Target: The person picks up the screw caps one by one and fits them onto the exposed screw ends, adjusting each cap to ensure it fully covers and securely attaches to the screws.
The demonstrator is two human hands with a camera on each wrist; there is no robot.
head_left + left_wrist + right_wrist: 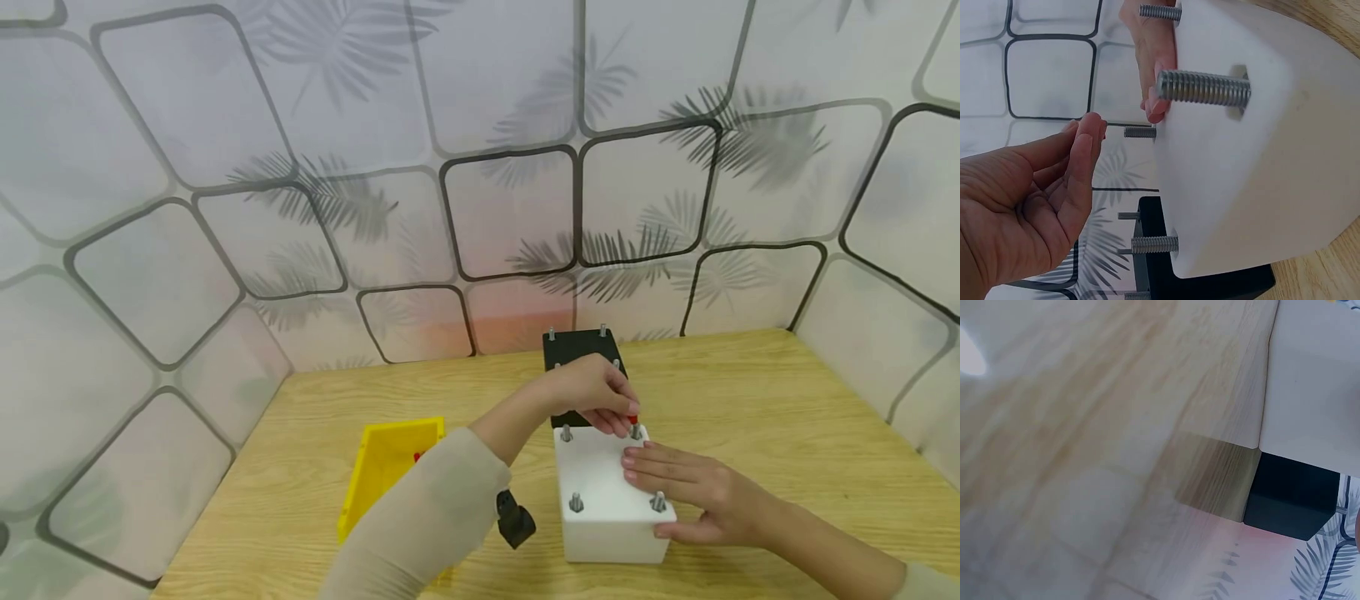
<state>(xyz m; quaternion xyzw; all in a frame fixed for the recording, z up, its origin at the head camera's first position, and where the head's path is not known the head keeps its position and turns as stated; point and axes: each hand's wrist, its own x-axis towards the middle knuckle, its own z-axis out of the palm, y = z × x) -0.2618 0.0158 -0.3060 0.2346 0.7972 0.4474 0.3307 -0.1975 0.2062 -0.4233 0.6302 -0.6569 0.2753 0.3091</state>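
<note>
A white block (603,471) stands on the wooden table with a threaded bolt rising near each top corner. My left hand (596,396) pinches a small red piece (633,419) between thumb and fingertips, right at the top of the far right bolt (636,432). Mostly covered by the fingers, the piece shows only as a red sliver in the left wrist view. My right hand (705,492) rests on the block's right side, with fingers extended over the top face and the thumb against the near right edge.
Behind the white block stands a black block (577,343) with similar upright bolts, partly hidden by the left hand. A yellow bin (405,427) holding small red pieces (417,457) is at the left, partly behind the sleeve. Patterned fabric (510,217) walls the table's back and sides.
</note>
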